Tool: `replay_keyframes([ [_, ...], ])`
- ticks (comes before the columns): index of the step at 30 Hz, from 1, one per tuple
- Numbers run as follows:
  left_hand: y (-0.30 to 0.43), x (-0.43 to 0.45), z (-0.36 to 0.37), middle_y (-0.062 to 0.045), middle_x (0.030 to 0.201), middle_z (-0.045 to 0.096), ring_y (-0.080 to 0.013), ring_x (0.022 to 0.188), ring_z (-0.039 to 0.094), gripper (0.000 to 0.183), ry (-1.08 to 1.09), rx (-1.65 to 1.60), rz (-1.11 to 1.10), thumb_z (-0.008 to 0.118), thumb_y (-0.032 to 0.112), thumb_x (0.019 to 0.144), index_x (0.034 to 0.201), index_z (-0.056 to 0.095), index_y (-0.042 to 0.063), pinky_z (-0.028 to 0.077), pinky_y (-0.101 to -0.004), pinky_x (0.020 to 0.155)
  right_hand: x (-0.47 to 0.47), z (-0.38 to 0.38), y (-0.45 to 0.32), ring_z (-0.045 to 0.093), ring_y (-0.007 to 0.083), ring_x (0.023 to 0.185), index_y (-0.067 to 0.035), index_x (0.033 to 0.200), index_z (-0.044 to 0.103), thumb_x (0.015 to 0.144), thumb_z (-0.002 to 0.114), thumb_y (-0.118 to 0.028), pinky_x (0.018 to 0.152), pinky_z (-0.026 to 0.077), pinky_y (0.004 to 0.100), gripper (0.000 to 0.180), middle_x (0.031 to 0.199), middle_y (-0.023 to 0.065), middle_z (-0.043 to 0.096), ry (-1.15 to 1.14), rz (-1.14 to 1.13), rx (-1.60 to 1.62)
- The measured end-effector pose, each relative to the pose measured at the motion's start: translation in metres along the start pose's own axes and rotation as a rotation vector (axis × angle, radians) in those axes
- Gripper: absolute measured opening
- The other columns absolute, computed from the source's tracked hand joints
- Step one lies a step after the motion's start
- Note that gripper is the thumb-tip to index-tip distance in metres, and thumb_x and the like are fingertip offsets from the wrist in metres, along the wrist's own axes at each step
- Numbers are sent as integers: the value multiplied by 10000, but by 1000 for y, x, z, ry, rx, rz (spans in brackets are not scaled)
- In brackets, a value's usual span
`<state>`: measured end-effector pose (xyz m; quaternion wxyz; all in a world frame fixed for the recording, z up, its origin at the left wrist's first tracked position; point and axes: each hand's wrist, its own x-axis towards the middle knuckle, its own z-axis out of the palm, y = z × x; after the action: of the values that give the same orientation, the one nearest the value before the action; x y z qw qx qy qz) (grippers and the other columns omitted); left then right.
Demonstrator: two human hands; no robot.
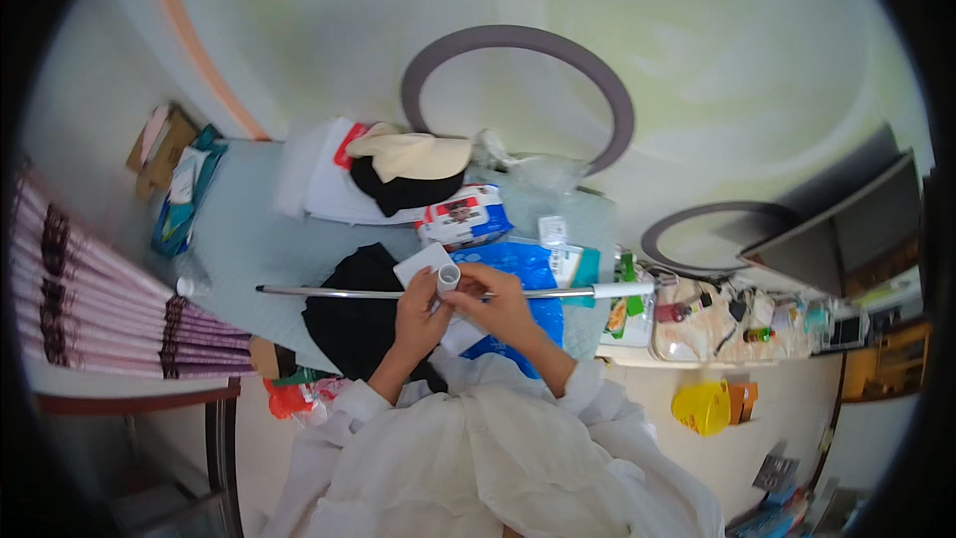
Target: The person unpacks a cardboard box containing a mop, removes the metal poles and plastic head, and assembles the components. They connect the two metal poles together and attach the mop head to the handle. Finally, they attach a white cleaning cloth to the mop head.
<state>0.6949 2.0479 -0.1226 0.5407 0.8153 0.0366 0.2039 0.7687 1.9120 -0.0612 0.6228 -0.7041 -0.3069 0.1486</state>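
Observation:
My left hand (420, 316) is closed around a white piece with a round, hollow socket (448, 276) and a flat white plate (426, 263) behind it. The fingers of my right hand (489, 299) touch the socket's other side. A shiny metal pole (321, 291) lies crosswise at my hands, with a dark tip at the left and a white grip (622, 289) at the right; whether a hand holds it is hidden. Beneath are black cloth (351, 314) and a blue plastic bag (549, 321) on a pale blue-grey covered surface (261, 239).
Behind my hands lie a cream cap (418, 153), a black cap (403, 190) and a red, white and blue packet (467, 215). A cluttered side table (672, 351) stands right, a yellow bag (702, 407) below it. Purple curtains (112, 291) hang left.

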Motion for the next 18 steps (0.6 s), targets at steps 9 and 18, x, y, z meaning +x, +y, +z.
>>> replay_keyframes([
  [9,-2,-2,-47,-19,833,571,-80,796,542,231,145,-541,-302,532,153,945,1147,518,41,440,-239,764,21,-153,184,521,366,1091,28,1200,512,747,739,-254,907,428,430,580,1148,229,551,479,270,-867],
  [18,22,-12,-76,-12,830,577,-80,796,538,255,43,-528,-281,529,147,945,1178,510,46,433,-240,749,47,-163,205,627,270,796,33,1030,591,710,741,-181,734,494,365,413,877,146,634,407,249,-681],
])
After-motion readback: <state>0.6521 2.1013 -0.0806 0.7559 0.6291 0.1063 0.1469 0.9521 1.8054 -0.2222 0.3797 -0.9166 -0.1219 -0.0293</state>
